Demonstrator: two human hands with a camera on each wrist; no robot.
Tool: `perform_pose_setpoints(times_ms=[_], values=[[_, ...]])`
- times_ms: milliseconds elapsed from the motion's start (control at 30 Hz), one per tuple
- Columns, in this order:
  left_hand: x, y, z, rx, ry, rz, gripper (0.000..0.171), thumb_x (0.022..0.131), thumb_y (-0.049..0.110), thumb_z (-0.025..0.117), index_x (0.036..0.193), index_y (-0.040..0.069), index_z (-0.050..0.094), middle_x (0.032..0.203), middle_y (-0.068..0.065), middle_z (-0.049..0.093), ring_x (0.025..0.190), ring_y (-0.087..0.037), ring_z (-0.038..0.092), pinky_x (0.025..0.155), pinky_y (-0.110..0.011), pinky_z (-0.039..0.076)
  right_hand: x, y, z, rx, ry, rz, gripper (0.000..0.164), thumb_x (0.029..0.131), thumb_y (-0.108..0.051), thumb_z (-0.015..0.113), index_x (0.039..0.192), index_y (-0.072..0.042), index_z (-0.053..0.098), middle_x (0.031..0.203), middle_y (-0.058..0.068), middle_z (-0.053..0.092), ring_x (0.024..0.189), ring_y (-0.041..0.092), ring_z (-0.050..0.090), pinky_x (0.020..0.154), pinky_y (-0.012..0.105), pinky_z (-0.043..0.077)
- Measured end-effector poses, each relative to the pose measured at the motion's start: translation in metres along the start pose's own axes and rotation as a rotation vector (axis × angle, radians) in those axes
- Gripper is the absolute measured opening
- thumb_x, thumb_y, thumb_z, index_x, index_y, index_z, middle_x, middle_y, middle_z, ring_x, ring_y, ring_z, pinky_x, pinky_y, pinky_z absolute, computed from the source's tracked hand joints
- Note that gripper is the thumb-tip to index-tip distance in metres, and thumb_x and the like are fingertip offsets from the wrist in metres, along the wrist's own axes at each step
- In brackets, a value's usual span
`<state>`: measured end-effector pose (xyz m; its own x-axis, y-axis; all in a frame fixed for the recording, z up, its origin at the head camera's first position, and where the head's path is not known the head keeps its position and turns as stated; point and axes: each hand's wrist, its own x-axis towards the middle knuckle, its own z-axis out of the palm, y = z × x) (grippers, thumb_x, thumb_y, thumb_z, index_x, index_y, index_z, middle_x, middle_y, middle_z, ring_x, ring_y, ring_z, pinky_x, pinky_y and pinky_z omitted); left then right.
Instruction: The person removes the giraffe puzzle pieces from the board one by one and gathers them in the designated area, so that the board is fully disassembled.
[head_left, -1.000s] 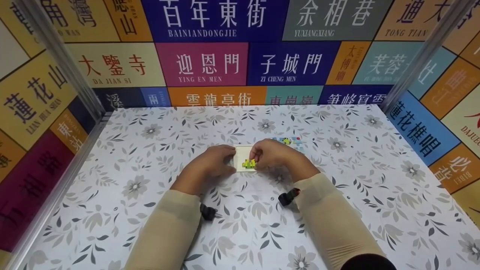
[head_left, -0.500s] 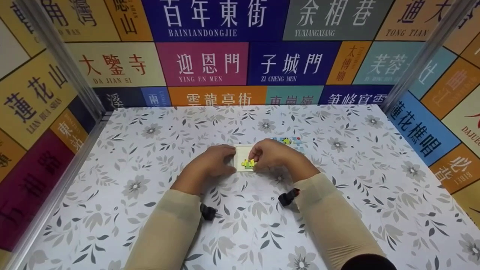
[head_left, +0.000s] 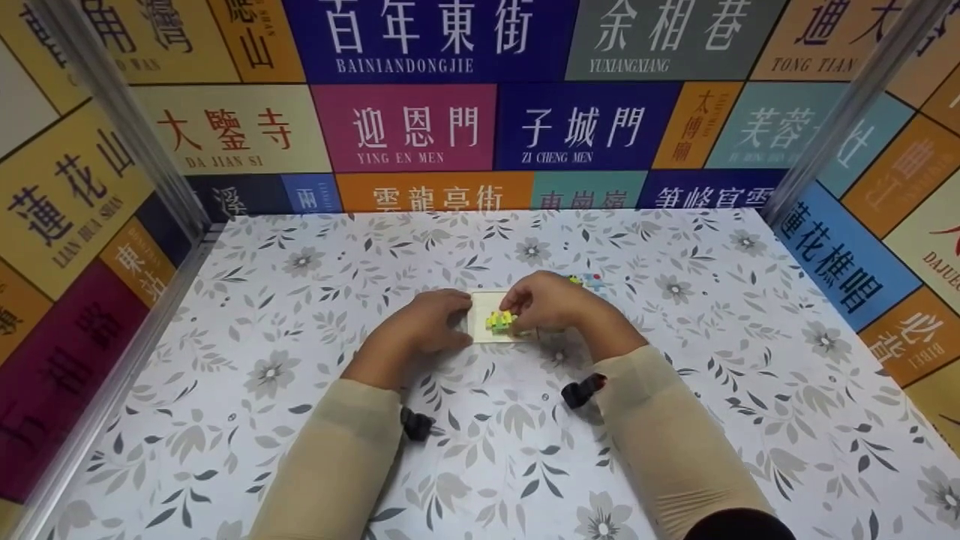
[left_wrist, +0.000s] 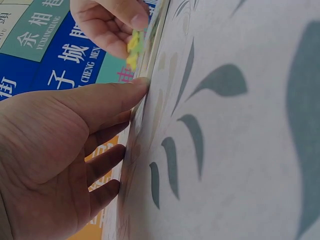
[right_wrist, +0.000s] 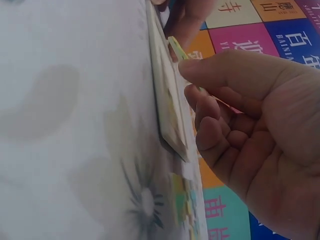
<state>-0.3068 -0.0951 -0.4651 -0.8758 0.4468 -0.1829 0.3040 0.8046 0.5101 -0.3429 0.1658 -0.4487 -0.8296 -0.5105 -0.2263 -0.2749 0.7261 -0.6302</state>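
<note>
A yellow-green jigsaw piece [head_left: 499, 322] is pinched between the thumb and fingertips of my right hand [head_left: 551, 301]. It overlaps the pale puzzle tray [head_left: 486, 302] in the head view, and the right wrist view shows the piece [right_wrist: 177, 48] tilted, just above the tray [right_wrist: 167, 90]. My left hand [head_left: 426, 322] rests at the tray's left edge, thumb at the near corner and fingers toward the far one. In the left wrist view, the left hand [left_wrist: 60, 145] has its thumb tip against the edge and its other fingers loosely extended.
More jigsaw pieces [head_left: 595, 280], blue with bits of green and red, lie behind my right hand, which partly hides them. White flowered cloth [head_left: 480, 450] covers the table. Walls with colourful signs [head_left: 420, 127] stand at the back and both sides.
My right hand has moved slightly away from me, taking the jigsaw piece up from the tray's near edge and tilting it. It hides more of the loose pieces. My left hand stays put.
</note>
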Motion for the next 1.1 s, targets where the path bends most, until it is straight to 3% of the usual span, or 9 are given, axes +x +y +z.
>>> perform_pose_setpoints(times_ms=[167,500,833,1100], values=[[-0.001,0.0,0.002,-0.014,0.019,0.005,0.067,0.097,0.027,0.077,0.158,0.013,0.054,0.168,-0.006,0.048,0.162,-0.031,0.036,0.136,-0.046,0.027,-0.012,0.013,-0.021,0.001,0.001,-0.034,0.032,0.086,-0.023,0.09,0.116,-0.021,0.082,0.107,0.002,0.079,0.097,0.018,0.069,0.085,0.034,0.059],[-0.004,0.003,0.001,-0.052,0.047,-0.024,0.068,0.095,0.024,0.079,0.157,0.015,0.055,0.168,-0.005,0.049,0.161,-0.03,0.037,0.136,-0.045,0.026,-0.039,0.05,-0.052,0.028,0.016,0.011,0.034,0.087,-0.026,0.09,0.12,-0.021,0.082,0.111,0.004,0.08,0.098,0.017,0.071,0.081,0.03,0.06],[-0.002,0.002,0.003,-0.058,0.035,-0.051,0.069,0.095,0.025,0.08,0.158,0.018,0.054,0.169,-0.002,0.047,0.162,-0.027,0.035,0.136,-0.045,0.025,-0.059,0.078,-0.066,0.038,0.023,0.071,0.035,0.086,-0.023,0.089,0.12,-0.022,0.081,0.11,0.002,0.08,0.097,0.018,0.072,0.083,0.031,0.06],[-0.003,0.002,0.003,-0.061,0.034,-0.047,0.069,0.095,0.025,0.08,0.158,0.017,0.054,0.169,-0.003,0.048,0.162,-0.028,0.035,0.136,-0.045,0.026,-0.057,0.095,-0.064,0.016,-0.016,0.116,0.034,0.085,-0.027,0.091,0.118,-0.024,0.082,0.109,0.001,0.078,0.098,0.017,0.068,0.084,0.03,0.057]])
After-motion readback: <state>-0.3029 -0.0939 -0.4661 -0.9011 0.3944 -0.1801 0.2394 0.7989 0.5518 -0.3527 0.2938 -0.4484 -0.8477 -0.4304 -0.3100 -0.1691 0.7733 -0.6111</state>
